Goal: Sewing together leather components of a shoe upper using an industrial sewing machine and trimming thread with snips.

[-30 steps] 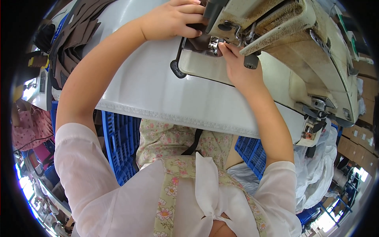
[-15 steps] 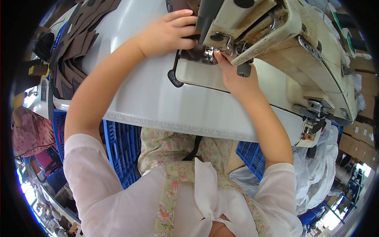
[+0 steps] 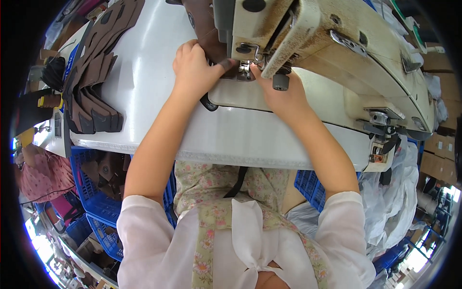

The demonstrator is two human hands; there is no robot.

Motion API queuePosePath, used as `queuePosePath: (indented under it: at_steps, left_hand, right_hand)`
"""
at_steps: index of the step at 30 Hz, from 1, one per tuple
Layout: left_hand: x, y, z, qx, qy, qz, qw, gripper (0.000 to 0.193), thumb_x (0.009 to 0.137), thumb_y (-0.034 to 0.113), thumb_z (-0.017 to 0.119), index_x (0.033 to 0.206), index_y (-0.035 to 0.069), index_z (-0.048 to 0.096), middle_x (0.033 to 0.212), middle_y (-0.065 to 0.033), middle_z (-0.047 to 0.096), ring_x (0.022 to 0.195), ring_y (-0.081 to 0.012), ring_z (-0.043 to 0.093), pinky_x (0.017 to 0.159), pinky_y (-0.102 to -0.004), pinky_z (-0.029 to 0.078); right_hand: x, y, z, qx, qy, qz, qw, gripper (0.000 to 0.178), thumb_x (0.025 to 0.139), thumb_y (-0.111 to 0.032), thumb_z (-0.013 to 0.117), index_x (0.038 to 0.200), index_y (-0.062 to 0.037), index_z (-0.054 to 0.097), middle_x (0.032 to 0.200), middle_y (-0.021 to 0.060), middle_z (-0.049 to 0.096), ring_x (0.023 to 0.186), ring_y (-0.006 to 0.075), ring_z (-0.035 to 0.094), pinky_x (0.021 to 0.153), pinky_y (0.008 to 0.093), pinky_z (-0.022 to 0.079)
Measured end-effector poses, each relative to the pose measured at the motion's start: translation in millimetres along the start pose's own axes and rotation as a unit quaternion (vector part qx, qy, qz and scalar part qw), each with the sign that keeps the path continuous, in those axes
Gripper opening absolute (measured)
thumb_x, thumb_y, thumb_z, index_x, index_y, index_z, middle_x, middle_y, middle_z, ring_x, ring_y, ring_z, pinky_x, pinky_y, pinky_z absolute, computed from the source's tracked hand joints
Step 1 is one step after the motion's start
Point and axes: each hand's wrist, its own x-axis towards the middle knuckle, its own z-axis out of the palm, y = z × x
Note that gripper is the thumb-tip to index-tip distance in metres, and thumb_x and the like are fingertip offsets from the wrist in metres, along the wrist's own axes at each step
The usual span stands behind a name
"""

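Observation:
A brown leather-like piece [image 3: 206, 31] lies on the sewing machine's bed and runs under the presser foot [image 3: 246, 71]. My left hand [image 3: 195, 67] grips it at its left edge, the thumb laid on it close to the foot and the fingers curled. On the thumb tip is a dark covering. My right hand [image 3: 284, 91] is just right of the foot, one fingertip touching beside it. The machine head and a dark knob [image 3: 280, 82] hide its other fingers. The cream sewing machine [image 3: 332, 43] stands over both hands.
A stack of brown cut pieces [image 3: 96, 72] lies on the white table [image 3: 144, 111] at left. Blue crates [image 3: 98, 192] stand below the table, one holding brown pieces. White plastic bags [image 3: 390, 202] hang at right. Another person in pink [image 3: 50, 176] sits at far left.
My left hand has come back toward me and turned, its thumb now near the presser foot. More of the brown piece shows beyond it. My right hand stays by the foot.

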Motion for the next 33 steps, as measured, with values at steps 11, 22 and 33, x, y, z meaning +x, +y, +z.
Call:
queuePosePath:
  at_steps: [11,22,33]
  left_hand:
    - [4,17,0,-0.008,-0.034,-0.050,0.998,0.065,0.068,0.047,0.083,0.107,-0.002,0.067,0.125,-0.0165,0.058,0.128,-0.0371,0.043,0.105,-0.0483,0.032]
    - [-3,26,-4,-0.048,-0.061,-0.048,0.996,0.057,0.070,0.035,0.082,0.116,0.005,0.067,0.135,-0.0155,0.054,0.136,-0.0387,0.035,0.111,-0.0502,0.024]
    - [-6,33,-6,-0.063,-0.053,-0.043,0.996,0.054,0.070,0.026,0.082,0.117,0.003,0.065,0.131,-0.0149,0.057,0.135,-0.0386,0.037,0.112,-0.0488,0.022]
  right_hand:
    - [-1,4,-4,-0.081,0.026,-0.073,0.994,0.022,0.089,-0.005,0.061,0.107,-0.0128,0.071,0.069,0.0089,0.062,0.066,0.0298,0.062,0.056,0.0405,0.048]
    - [-1,-1,-4,0.005,0.031,-0.051,0.998,0.014,0.086,-0.015,0.058,0.094,-0.0077,0.066,0.077,0.0145,0.064,0.074,0.0366,0.061,0.065,0.0474,0.047]
    - [-8,9,12,0.077,0.023,0.106,0.991,0.030,0.092,-0.028,0.062,0.077,-0.0019,0.064,0.066,0.0212,0.061,0.065,0.0444,0.059,0.058,0.0490,0.047]
